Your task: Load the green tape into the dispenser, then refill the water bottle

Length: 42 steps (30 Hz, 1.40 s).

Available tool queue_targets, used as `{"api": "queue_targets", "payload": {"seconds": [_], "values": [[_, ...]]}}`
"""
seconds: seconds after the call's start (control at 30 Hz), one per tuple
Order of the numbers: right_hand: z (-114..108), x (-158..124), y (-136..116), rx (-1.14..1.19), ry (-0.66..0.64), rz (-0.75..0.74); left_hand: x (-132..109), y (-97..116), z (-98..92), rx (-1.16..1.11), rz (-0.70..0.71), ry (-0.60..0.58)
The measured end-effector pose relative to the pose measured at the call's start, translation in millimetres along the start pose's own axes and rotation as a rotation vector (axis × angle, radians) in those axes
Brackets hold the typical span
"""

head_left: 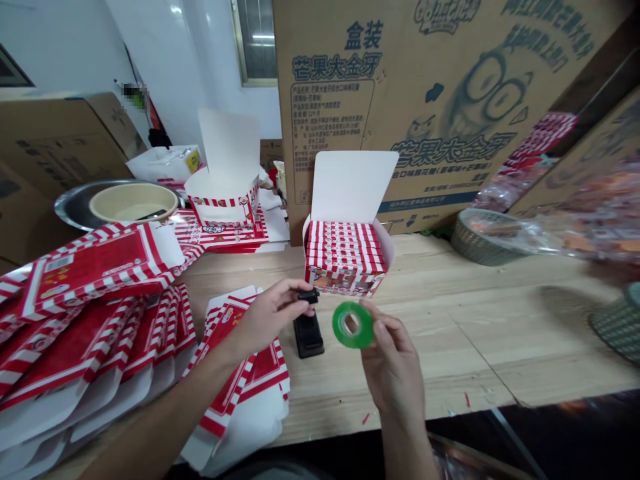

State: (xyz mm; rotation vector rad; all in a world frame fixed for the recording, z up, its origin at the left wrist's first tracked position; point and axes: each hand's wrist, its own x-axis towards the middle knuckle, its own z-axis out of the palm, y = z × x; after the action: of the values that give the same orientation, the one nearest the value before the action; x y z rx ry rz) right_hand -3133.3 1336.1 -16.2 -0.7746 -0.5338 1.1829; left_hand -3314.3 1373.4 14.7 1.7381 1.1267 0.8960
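Note:
Between the thumb and fingers of my left hand [280, 308] is a small black spool core [309, 295], just above the black tape dispenser [309, 337] on the table. My right hand [393, 350] pinches a roll of green tape [346, 325] by its right edge, the round face turned towards me. Behind both hands stands a red-and-white striped box [345, 281], lid up, packed with rows of small striped packets [345, 245]. Flat striped cartons [235, 380] lie under my left forearm.
More flat cartons [100, 267] pile up at left. Behind them are an open striped box [225, 200] and a cream basin [133, 200] in a metal bowl [75, 207]. A large cardboard box [430, 113] stands at the back. Woven baskets [483, 243] sit at right.

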Motion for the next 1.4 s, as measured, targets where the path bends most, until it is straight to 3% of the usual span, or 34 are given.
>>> {"api": "queue_targets", "payload": {"seconds": [0.07,0.13,0.3,0.57,0.7,0.77,0.83,0.9,1.03,1.13,1.27,1.4], "values": [[14.1,-2.0,0.4,0.006,-0.132,-0.047,-22.4,22.4,-1.5,-0.056,0.091,0.078],[26.0,-5.5,0.8,0.001,-0.249,-0.083,-39.2,35.6,-2.4,0.037,0.190,0.149],[40.8,-15.2,-1.6,-0.047,-0.423,-0.184,-55.1,42.7,-5.3,0.260,0.309,0.183],[43.3,-27.3,-17.6,-0.124,-0.525,-0.241,-66.2,55.0,-7.9,0.331,0.431,0.147],[43.5,-28.7,-17.3,-0.081,-0.553,-0.192,-68.2,53.1,-9.9,0.326,0.480,0.092],[45.1,-29.5,-15.5,-0.015,-0.560,-0.126,-67.0,48.7,-9.8,0.282,0.480,0.121],[47.9,-31.2,-13.8,0.073,-0.573,-0.040,-65.5,43.3,-8.8,0.151,0.453,0.151],[50.8,-33.4,-12.6,0.124,-0.572,0.020,-64.9,39.8,-8.2,-0.115,0.337,0.111],[52.5,-37.6,-9.1,0.065,-0.553,-0.020,-68.1,44.8,-12.8,-0.599,-0.036,-0.148],[50.3,-39.3,-4.8,-0.033,-0.536,-0.115,-71.4,54.3,-19.7,-0.595,-0.174,-0.176],[47.5,-39.4,-0.3,-0.103,-0.505,-0.206,-74.0,60.4,-24.3,-0.404,-0.140,-0.054],[46.0,-39.6,0.8,-0.130,-0.508,-0.238,-75.0,60.4,-22.6,-0.363,-0.149,-0.024]]}}
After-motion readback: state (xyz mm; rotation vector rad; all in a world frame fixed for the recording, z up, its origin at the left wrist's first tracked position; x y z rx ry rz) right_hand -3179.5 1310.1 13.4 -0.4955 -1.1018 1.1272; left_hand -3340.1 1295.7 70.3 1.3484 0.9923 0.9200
